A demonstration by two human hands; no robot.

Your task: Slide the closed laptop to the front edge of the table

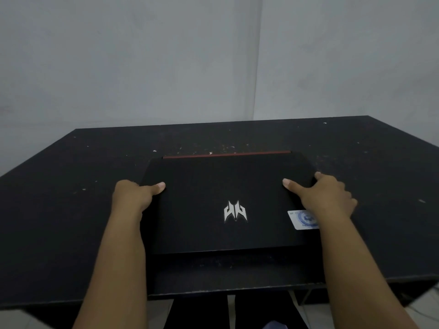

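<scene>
A closed black laptop lies flat on the black table, with a silver logo on its lid, a red strip along its far edge and a white-blue sticker at its near right. My left hand grips the laptop's left side, thumb on the lid, fingers hidden below the edge. On the opposite side my right hand holds the right edge the same way. A strip of bare table separates the laptop's near edge from the table's front edge.
A grey wall stands right behind the table's far edge. The tabletop is scuffed with small pale specks. Below the front edge I see dark trouser legs and a light tiled floor.
</scene>
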